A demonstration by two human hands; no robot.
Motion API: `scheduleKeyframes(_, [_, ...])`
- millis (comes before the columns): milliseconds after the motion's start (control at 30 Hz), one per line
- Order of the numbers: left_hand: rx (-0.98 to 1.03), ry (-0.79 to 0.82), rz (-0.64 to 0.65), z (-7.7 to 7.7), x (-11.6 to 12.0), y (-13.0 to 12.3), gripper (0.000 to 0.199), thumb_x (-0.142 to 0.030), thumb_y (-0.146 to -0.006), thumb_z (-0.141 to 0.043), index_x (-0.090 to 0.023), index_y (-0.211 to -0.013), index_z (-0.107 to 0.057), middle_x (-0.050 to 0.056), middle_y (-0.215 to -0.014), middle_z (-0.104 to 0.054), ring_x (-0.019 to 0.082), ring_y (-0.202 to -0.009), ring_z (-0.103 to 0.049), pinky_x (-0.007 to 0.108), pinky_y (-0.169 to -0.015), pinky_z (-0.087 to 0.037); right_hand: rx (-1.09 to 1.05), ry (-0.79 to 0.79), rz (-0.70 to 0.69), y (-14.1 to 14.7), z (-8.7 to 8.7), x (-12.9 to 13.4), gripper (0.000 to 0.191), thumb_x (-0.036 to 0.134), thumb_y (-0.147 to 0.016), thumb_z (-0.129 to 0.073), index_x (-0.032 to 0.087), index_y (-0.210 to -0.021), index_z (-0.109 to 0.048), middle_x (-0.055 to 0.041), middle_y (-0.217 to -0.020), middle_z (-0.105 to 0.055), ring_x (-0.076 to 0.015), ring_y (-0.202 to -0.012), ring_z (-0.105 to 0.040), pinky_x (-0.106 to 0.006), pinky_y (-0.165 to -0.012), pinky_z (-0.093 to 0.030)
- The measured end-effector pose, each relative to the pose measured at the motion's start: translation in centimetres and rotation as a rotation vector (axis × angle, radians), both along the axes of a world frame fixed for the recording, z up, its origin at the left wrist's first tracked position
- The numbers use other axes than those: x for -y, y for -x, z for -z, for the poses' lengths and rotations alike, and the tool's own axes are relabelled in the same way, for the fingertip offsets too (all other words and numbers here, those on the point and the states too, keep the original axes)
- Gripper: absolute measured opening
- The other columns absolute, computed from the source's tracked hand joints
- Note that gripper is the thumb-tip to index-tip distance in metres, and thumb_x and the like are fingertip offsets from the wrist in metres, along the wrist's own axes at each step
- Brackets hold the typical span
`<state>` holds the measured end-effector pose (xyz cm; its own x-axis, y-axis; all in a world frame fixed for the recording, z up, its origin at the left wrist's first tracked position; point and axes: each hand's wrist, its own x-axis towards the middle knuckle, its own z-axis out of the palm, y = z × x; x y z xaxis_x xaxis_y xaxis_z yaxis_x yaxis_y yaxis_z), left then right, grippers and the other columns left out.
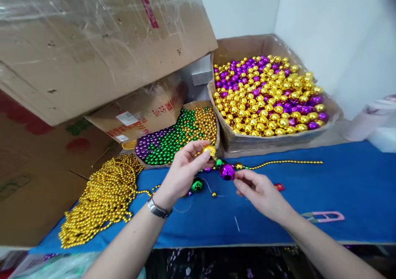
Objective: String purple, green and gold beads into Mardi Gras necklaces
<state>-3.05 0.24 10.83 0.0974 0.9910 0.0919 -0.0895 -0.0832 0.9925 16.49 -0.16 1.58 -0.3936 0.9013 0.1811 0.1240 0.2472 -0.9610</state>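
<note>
My left hand (187, 167), with a watch at the wrist, pinches a large gold bead (209, 150) between thumb and fingers. Close beside it, my right hand (258, 190) has its fingertips closed at the edge of a large purple bead (227, 172). A small green bead (219, 162) sits between the two. Below my left hand a large green bead (197, 184) rests on the blue cloth (210, 225), by a thin thread with a small gold bead (214, 194). Behind my hands a thin gold bead strand (287, 162) stretches to the right.
A heap of gold bead strands (105, 196) lies at left. Cardboard boxes hold purple, green and gold beads (176, 136) and larger gold and purple beads (266, 97). A big carton (102, 48) overhangs the left. Pink thread snips (328, 216) and a red piece (279, 187) lie at right.
</note>
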Motion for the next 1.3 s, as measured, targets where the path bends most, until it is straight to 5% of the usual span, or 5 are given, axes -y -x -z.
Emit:
scheduleKeyframes(167, [0.000,-0.084,-0.023,-1.6,0.3,-0.1,0.035,-0.022,-0.076,-0.067,-0.021,-0.110,-0.057,0.003,-0.094,-0.061,0.014,-0.082,-0.058,0.029,-0.074,-0.053,0.010,-0.083,0.009,0.5,-2.0,-0.5,0.017,0.035,-0.090,-0.049,0.022,-0.095,-0.059,0.0008,-0.079,-0.058,-0.0136,-0.072,-0.058,-0.026,-0.067,-0.048])
scheduleKeyframes(667, [0.045,-0.138,-0.062,-2.0,0.4,-0.3,0.028,-0.020,-0.079,-0.064,-0.018,-0.106,-0.058,0.003,-0.097,-0.058,0.014,-0.084,-0.059,0.029,-0.075,-0.053,0.163,-0.336,0.038,-0.4,-3.7,-1.2,0.019,0.025,-0.092,-0.047,0.021,-0.102,-0.062,-0.0021,-0.086,-0.058,-0.0150,-0.078,-0.056,-0.027,-0.070,-0.043])
scheduleKeyframes(767, [0.092,-0.131,-0.086,-0.7,0.4,-0.8,0.027,-0.021,-0.079,-0.064,-0.019,-0.106,-0.058,0.003,-0.098,-0.058,0.013,-0.084,-0.058,0.027,-0.073,-0.052,0.155,-0.279,0.004,-0.8,-2.8,-0.8,0.021,0.027,-0.092,-0.046,0.021,-0.104,-0.062,-0.0023,-0.085,-0.057,-0.0153,-0.078,-0.056,-0.027,-0.070,-0.043])
scheduleKeyframes(1033, [0.313,0.035,-0.183,5.0,0.6,0.8,0.026,-0.022,-0.081,-0.062,-0.020,-0.105,-0.056,0.004,-0.096,-0.062,0.019,-0.086,-0.064,0.036,-0.081,-0.051,0.104,-0.013,-0.050,-0.8,3.2,1.6,0.025,0.031,-0.094,-0.042,0.021,-0.109,-0.059,-0.0016,-0.088,-0.054,-0.0126,-0.073,-0.056,-0.024,-0.065,-0.049])
scheduleKeyframes(1300, [0.506,0.124,-0.366,7.8,1.2,4.2,0.009,-0.024,-0.078,-0.063,-0.018,-0.082,-0.059,0.002,-0.085,-0.064,0.019,-0.084,-0.064,0.031,-0.073,-0.053,0.101,0.117,-0.052,-1.4,5.4,2.3,0.027,0.035,-0.094,-0.042,0.022,-0.110,-0.059,-0.0007,-0.090,-0.055,-0.0120,-0.075,-0.056,-0.023,-0.066,-0.049])
